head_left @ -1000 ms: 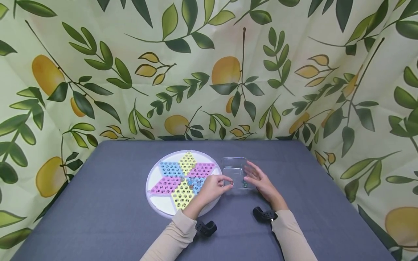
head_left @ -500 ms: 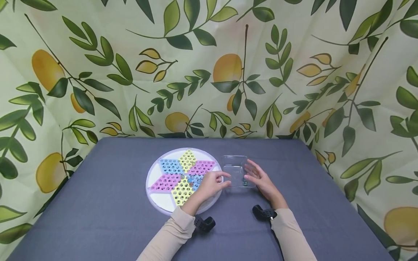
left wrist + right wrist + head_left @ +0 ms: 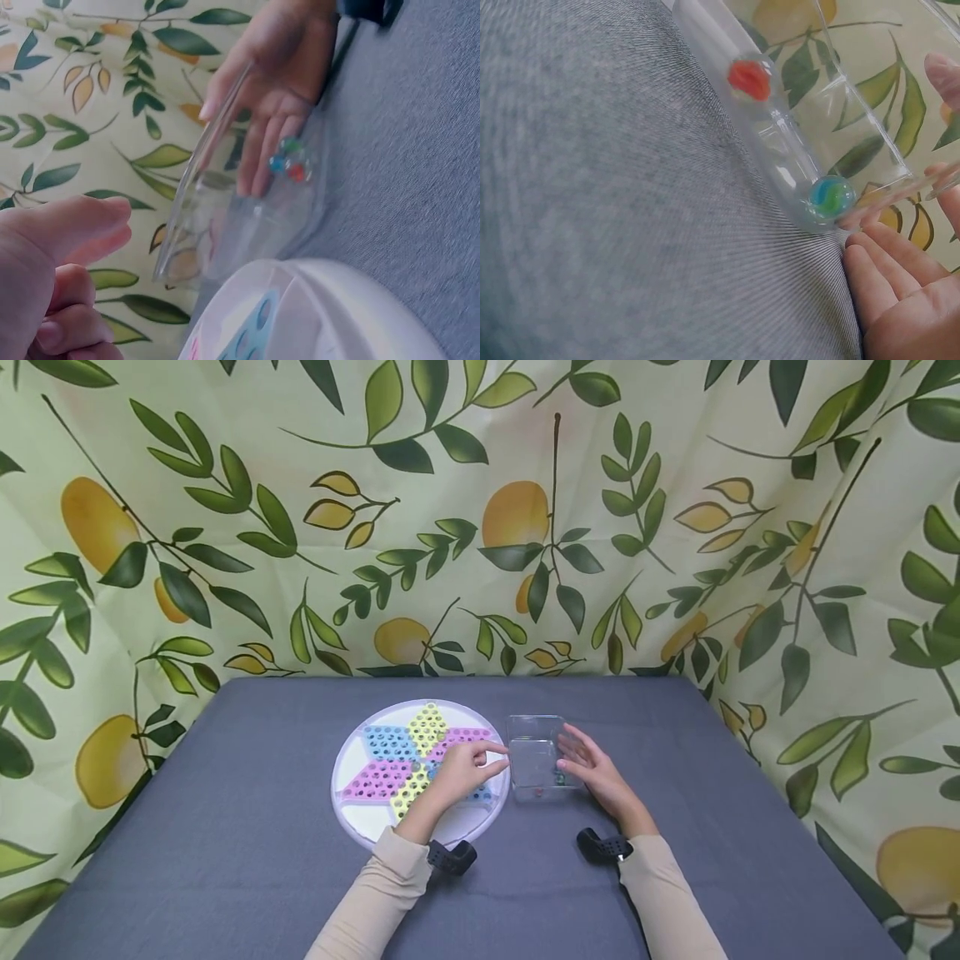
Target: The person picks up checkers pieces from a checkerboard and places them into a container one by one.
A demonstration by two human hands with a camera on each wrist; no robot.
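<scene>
My left hand hovers over the right side of the round Chinese checkers board; thumb and index finger are extended with a gap between them, and the other fingers are curled in. Nothing shows between these fingertips in the left wrist view. Beside the board stands a clear plastic box. My right hand is at its right side, fingers fairly straight along the outer wall and thumb apart from them near the rim. Inside the box lie a red marble and a blue-green marble, at its bottom edge.
Pink, blue and yellow holed points form a star on the board, partly hidden by my left forearm. A grey cloth covers the table. Leaf-and-fruit fabric hangs behind and at both sides. Black devices sit on both wrists.
My left hand lets go of a marble at the box's left side, then moves left over the board. A red marble now shows at the box's front. The right hand stays at the box.
</scene>
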